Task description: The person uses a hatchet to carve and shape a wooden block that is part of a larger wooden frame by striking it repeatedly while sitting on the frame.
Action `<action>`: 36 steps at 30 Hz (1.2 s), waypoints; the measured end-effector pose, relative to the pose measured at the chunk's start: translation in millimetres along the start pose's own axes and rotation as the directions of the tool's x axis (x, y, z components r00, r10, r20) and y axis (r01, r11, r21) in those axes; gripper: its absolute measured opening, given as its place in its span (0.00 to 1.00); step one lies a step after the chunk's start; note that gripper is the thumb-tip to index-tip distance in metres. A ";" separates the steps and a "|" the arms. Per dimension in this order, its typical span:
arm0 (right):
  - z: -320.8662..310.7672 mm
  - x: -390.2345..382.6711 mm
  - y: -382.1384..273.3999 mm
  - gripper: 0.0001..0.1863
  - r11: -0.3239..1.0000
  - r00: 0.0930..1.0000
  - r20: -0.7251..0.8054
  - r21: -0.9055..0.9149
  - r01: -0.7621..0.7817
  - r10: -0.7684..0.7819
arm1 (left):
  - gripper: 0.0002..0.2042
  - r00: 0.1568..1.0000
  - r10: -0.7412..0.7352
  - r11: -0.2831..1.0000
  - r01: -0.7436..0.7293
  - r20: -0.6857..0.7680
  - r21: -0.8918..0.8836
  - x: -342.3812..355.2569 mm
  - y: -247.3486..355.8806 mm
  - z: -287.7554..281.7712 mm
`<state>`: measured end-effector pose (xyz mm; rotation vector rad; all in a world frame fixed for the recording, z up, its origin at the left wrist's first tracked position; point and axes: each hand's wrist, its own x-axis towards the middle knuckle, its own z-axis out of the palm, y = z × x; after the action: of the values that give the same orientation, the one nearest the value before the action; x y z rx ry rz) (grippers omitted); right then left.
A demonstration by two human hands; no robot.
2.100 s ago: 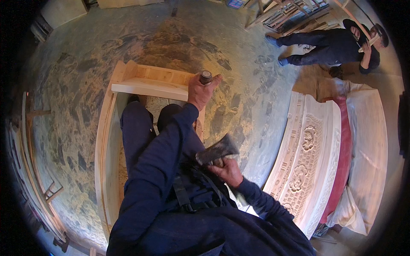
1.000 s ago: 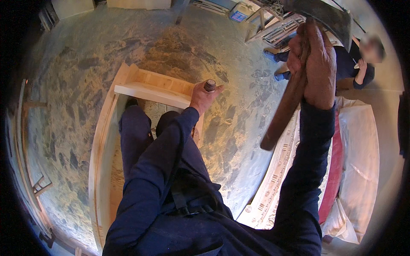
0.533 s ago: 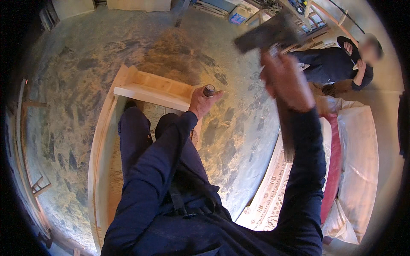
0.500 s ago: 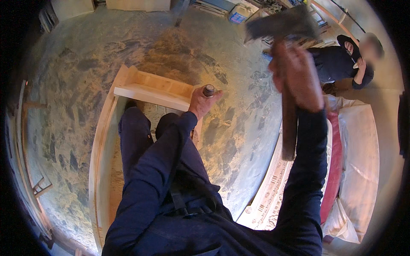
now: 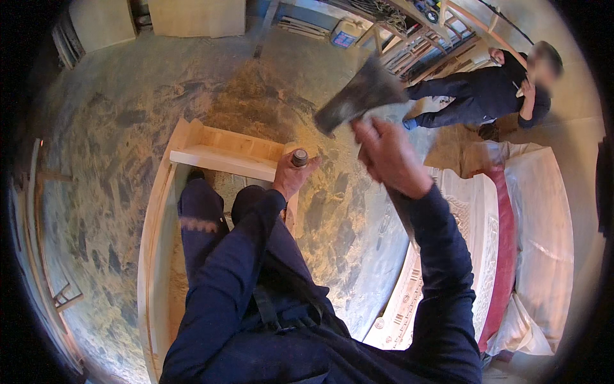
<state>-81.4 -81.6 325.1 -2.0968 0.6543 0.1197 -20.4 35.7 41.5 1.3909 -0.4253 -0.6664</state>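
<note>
My left hand [image 5: 291, 178] is closed round a chisel [image 5: 299, 157], whose round handle end points up at me; its blade is hidden. This hand is at the right end of a pale wooden frame's crosspiece [image 5: 224, 164]. Raised to the right of it, my right hand [image 5: 398, 155] is wrapped round the handle of an axe [image 5: 361, 93]. The dark, broad axe head is up and away from the chisel, a little blurred, and the handle runs down behind my forearm. The frame's long side rail [image 5: 151, 256] passes left of my legs.
Carved pale wood panels [image 5: 470, 217] lie at my right, beside a red strip [image 5: 497, 256] and a plastic-wrapped piece [image 5: 540, 237]. Another person [image 5: 480, 89] in dark clothes is at the far right. A jug [image 5: 346, 33] and stacked timber [image 5: 441, 54] are at the back. Sawdust covers the floor.
My right hand has swung the axe down and to the left, nearer the chisel. My left hand keeps its hold at the frame. The view has shifted slightly, showing more of the other person.
</note>
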 end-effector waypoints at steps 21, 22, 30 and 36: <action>118.8 -138.5 172.0 0.30 0.981 0.978 -0.106 -0.088 0.172 -0.181 | 0.15 0.986 -0.164 0.986 0.164 -0.024 0.000 -18.4 -4.8 10.4; 133.9 -149.6 181.8 0.29 0.993 0.993 0.000 -0.006 0.114 -0.114 | 0.16 0.984 -0.176 0.984 0.175 -0.029 -0.023 -21.0 -8.0 7.2; 233.0 -196.7 203.1 0.26 0.971 0.942 0.278 0.201 0.132 -0.186 | 0.17 0.998 -0.067 0.916 0.053 0.020 0.398 -39.6 -69.1 -34.7; 250.7 -184.9 231.7 0.25 0.969 0.947 0.292 0.239 0.067 -0.138 | 0.18 0.979 -0.200 0.590 0.094 0.031 0.802 -78.5 -43.7 -13.7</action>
<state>-314.3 89.4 65.9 -1.8369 0.3512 0.2922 -78.3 95.5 4.9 2.2840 -0.7733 -0.7285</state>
